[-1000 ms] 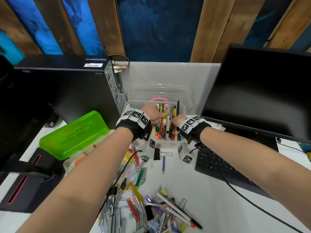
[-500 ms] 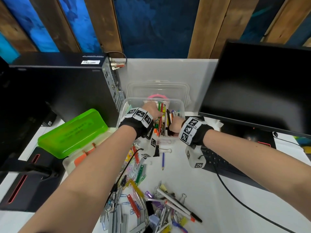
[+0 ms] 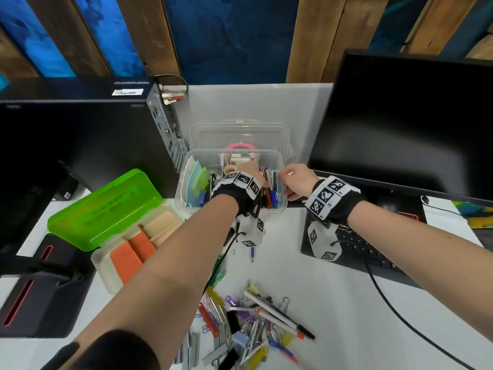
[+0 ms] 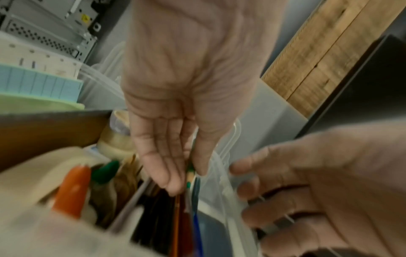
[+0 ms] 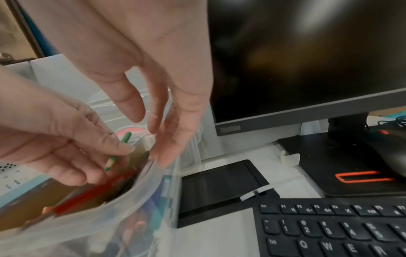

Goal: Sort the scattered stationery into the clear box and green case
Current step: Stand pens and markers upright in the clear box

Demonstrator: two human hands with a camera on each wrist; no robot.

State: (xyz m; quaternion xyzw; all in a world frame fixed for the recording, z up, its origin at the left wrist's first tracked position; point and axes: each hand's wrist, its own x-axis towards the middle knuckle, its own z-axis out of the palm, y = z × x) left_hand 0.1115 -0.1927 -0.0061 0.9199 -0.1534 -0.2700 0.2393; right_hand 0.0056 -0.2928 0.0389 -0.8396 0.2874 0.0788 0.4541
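The clear box (image 3: 186,166) stands at the back middle and holds pads, tape and a row of pens and pencils (image 3: 269,193). My left hand (image 3: 249,169) reaches down into it. Its straight fingers and thumb (image 4: 175,165) pinch a green pencil (image 5: 118,151) over the row. My right hand (image 3: 293,180) is outside the box, empty, with loose fingertips (image 5: 163,153) touching the right wall's rim (image 5: 142,191). The green case (image 3: 104,209) lies open at the left with orange and peach pads in its base (image 3: 106,265). Scattered clips, pens and staples (image 3: 248,324) lie near me.
The box's lid (image 3: 240,132) leans behind it. A black computer tower (image 3: 80,145) stands left and a monitor (image 3: 400,129) right. A keyboard (image 3: 368,252) and a cable (image 3: 400,311) lie under my right arm. A blue pencil (image 3: 252,253) lies before the box.
The bundle of pencils held upright between both hands has gone down into the box. My right hand has let go and moved to the box's right wall.
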